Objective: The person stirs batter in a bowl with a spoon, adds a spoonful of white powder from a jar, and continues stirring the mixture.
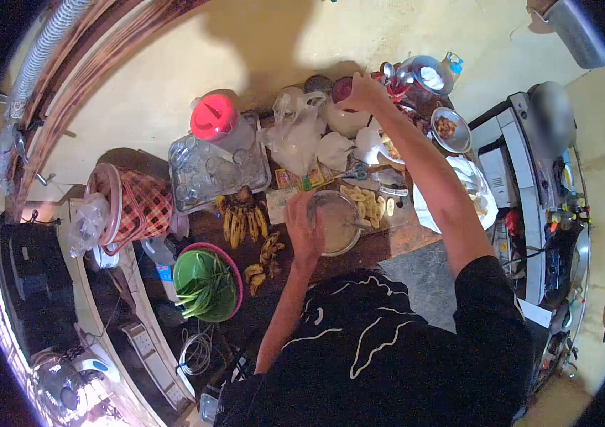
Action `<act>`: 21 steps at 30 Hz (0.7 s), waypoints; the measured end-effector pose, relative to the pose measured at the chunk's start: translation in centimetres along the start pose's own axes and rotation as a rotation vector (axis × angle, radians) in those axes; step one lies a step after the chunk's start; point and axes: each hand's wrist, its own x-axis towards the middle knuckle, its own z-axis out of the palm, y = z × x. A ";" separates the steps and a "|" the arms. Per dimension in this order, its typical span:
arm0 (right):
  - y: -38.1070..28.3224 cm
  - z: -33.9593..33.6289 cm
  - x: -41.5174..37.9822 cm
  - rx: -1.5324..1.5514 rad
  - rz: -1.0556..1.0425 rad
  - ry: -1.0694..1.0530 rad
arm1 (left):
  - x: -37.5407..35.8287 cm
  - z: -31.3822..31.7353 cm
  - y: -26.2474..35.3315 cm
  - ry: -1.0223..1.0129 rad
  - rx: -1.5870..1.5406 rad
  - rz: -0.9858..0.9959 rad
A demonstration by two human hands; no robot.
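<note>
While left hand touches bowl | right hand at reddish container

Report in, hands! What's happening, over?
Left hand at bowl. Right hand by red lid. Pale mix in bowl. Banana slices close beside it.
</note>
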 end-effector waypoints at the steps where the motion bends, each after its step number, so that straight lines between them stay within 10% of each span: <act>1: -0.1 -0.2 0.3 0.005 -0.001 -0.033 | 0.9 0.3 0.4 -0.005 -0.026 0.002; 11: 1.1 1.0 2.3 -0.056 -0.180 -0.006 | 9.5 5.2 2.9 -0.141 -0.005 0.106; 21: 1.7 0.7 2.4 -0.003 -0.196 -0.015 | 19.2 15.2 -0.3 -0.247 0.177 -0.398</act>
